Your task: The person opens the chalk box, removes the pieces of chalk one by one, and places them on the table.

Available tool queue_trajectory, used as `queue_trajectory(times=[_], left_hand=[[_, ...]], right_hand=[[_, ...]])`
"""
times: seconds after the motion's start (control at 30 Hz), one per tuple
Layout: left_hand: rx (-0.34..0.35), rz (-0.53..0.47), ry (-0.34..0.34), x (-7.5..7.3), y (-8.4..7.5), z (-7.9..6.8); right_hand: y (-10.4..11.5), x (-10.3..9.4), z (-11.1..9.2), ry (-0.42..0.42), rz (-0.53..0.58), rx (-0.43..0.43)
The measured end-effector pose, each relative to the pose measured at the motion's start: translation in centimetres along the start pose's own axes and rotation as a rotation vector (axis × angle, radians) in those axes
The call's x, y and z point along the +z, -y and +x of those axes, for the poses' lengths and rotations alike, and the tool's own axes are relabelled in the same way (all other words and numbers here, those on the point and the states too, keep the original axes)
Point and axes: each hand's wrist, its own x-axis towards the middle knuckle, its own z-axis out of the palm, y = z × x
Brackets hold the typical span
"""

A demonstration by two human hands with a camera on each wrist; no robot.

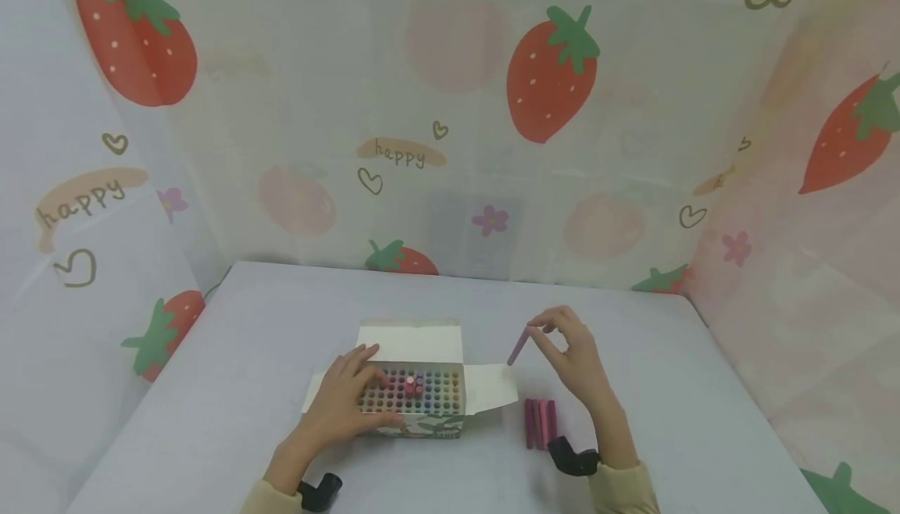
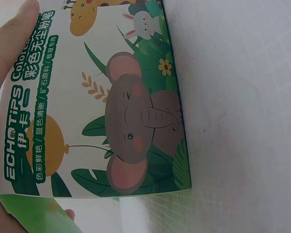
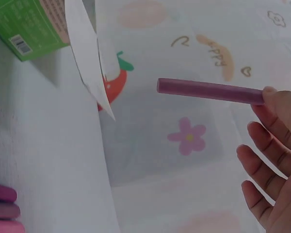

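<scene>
In the head view an open chalk box stands in front of me, filled with upright coloured chalk sticks; a few pink ones rise above the others. My left hand grips the box's left end, its thumb along the front and its fingers over the top. Animal drawings cover the box front in the left wrist view. Right of the box, my right hand pinches one end of a purple chalk stick between thumb and index finger. That stick slants down, its free end near the right flap.
Several pink and purple chalk sticks lie side by side on the white table, right of the box. The box's back lid stands raised, and its right flap juts outward. Behind the table hangs a strawberry-print cloth.
</scene>
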Motion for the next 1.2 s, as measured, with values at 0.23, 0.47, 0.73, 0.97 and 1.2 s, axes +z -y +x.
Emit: queue_trajectory(times=[0.23,0.47,0.73,0.97,1.2], left_hand=[[-0.002,-0.002,-0.002,0.0,-0.1,-0.1],[-0.017,-0.011,0.002,0.0,-0.2,-0.1],[-0.023,-0.013,0.005,-0.1,-0.4,-0.2],[-0.014,0.001,-0.001,-0.1,-0.3,-0.1],[-0.016,-0.008,0.002,-0.1,-0.3,0.0]], right_hand=[[-0.8,-1.3,-0.8,0.000,-0.018,0.015],[-1.6,-2.2,-1.6,0.001,-0.054,0.039],[-2.1,-3.1,-2.4,0.025,-0.079,0.076],[-3.0,-3.3,-3.3,0.062,-0.099,0.098],[-3.7,-3.5,-4.4,0.099,-0.132,0.098]])
